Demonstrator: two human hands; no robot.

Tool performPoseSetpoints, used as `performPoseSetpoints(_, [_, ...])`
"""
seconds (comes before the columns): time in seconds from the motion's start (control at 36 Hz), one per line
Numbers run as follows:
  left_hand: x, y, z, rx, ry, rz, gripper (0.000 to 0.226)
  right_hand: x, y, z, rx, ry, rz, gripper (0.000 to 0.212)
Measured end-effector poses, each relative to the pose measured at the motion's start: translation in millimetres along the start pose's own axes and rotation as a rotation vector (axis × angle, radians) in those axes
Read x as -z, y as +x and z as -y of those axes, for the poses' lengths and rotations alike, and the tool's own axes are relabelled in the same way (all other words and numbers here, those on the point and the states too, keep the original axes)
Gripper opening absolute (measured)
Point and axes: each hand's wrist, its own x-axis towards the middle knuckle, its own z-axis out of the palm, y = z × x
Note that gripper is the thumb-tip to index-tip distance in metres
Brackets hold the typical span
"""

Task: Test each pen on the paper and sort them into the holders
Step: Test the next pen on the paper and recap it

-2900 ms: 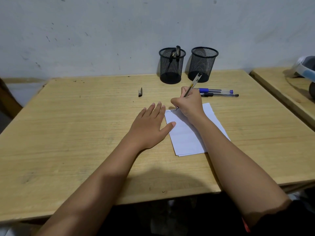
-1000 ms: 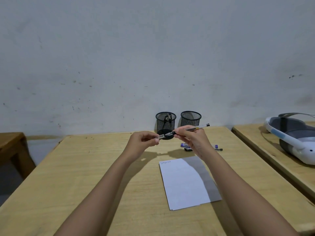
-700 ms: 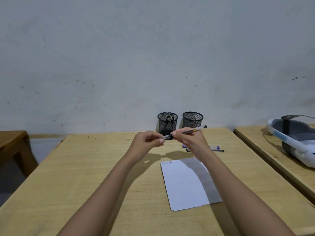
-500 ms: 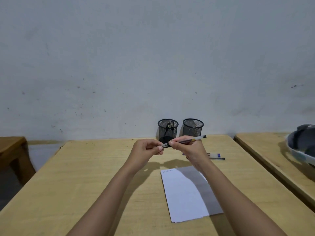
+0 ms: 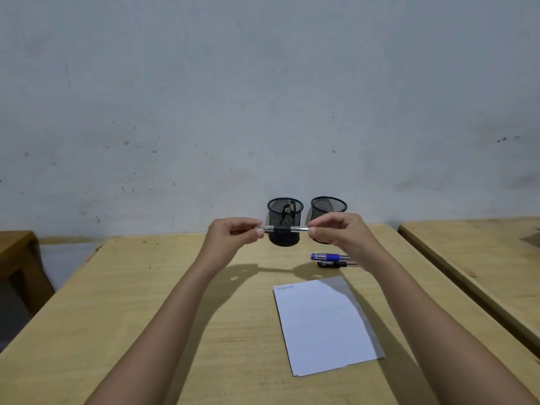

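Both hands, left hand [image 5: 233,233] and right hand [image 5: 336,230], pinch a pen [image 5: 285,228] level at frame centre, hiding part of two mesh holders [image 5: 285,214] behind; paper [image 5: 324,323] and two pens [image 5: 330,259] lie lower right.

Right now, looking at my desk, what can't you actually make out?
All in the head view:
- Scribbles on the paper: too small to read.
- Contents of the left holder: mesh blurs them; the count is unclear.
- Two pens on the desk: right ends hidden behind the right hand.
- Held pen: ends covered by fingers of both hands, left hand included.
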Motion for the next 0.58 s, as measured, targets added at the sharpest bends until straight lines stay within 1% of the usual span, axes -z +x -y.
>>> performPoseSetpoints(0.06, [2, 4, -4, -0.012, -0.005, -0.026, 0.018, -3, 1, 3, -0.006, -0.175, 0.049, 0.014])
performPoseSetpoints(0.17, [-3, 15, -16, -0.026, -0.12, -0.059, 0.022, -16, 9, 10, -0.01, -0.484, 0.127, 0.022])
performPoseSetpoints(0.25, [-12, 25, -24, -0.037, -0.157, -0.056, 0.023, -24, 15, 10, 0.003, -0.615, 0.151, 0.025])
performPoseSetpoints(0.31, [-21, 32, -29, -0.055, -0.174, -0.044, 0.021, -25, 20, 7, 0.004, -0.601, 0.14, 0.026])
performPoseSetpoints(0.36, [-28, 40, -31, -0.057, -0.206, -0.025, 0.016, -24, 25, 1, 0.013, -0.585, 0.088, 0.027])
performPoseSetpoints(0.44, [-33, 55, -26, -0.034, -0.19, -0.029, 0.015, -17, 36, -10, 0.056, -0.525, -0.097, 0.027])
performPoseSetpoints(0.47, [-34, 61, -20, -0.032, -0.121, -0.043, 0.017, -14, 39, -13, 0.072, -0.474, -0.156, 0.025])
performPoseSetpoints(0.56, [-31, 75, 2, -0.009, 0.261, -0.048, 0.031, -2, 50, -16, 0.122, -0.22, -0.284, 0.026])
performPoseSetpoints(0.58, [-30, 77, 9, 0.017, 0.343, -0.034, 0.034, 1, 54, -16, 0.132, -0.151, -0.32, 0.024])
